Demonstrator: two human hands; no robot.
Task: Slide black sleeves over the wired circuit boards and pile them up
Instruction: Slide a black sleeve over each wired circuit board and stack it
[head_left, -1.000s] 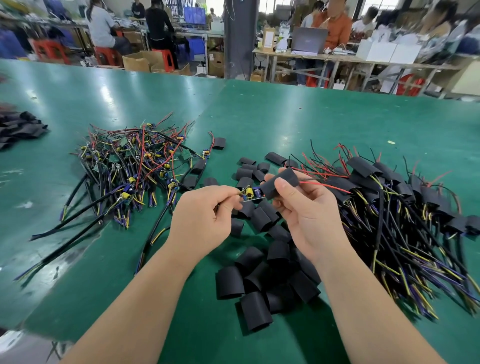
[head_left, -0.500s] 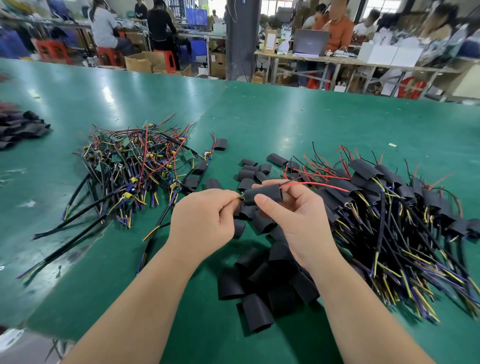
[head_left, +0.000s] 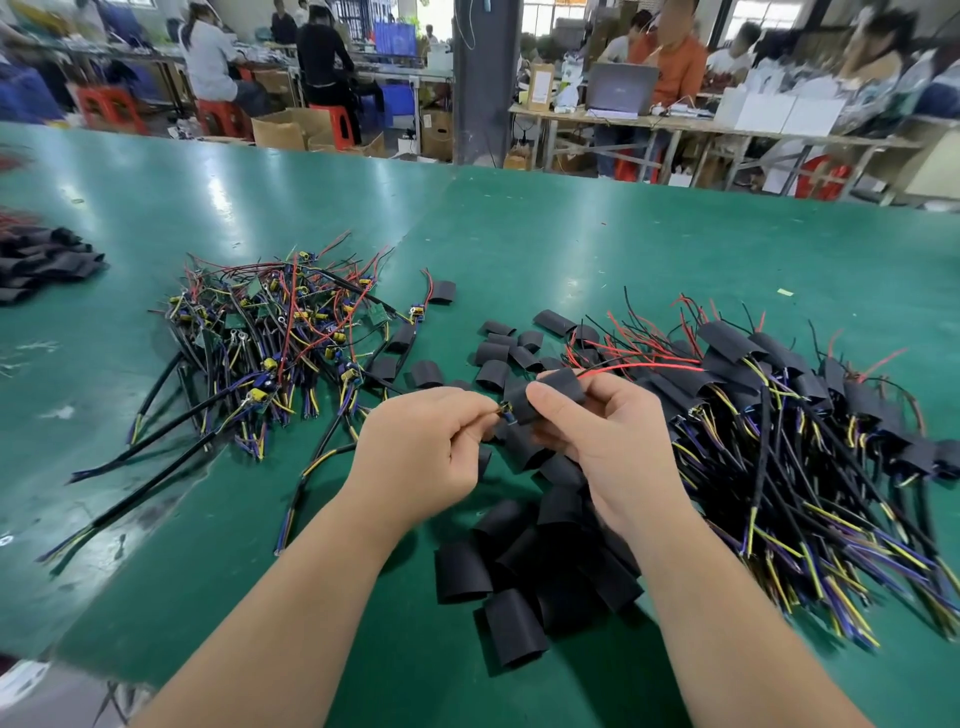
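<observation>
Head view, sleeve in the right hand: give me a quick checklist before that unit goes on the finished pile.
1. Right hand grips the black sleeve: ok.
2. Left hand pinches the near end of the circuit board: ok.
3. Board fully covered: not ok, a yellow and blue bit shows at the sleeve's left mouth.
4. Red wire out through the sleeve's far end: ok.
5. Board sitting straight inside the sleeve: cannot tell, hidden.
6. Sleeved pile within easy reach: ok, it lies just right of the right hand.
</observation>
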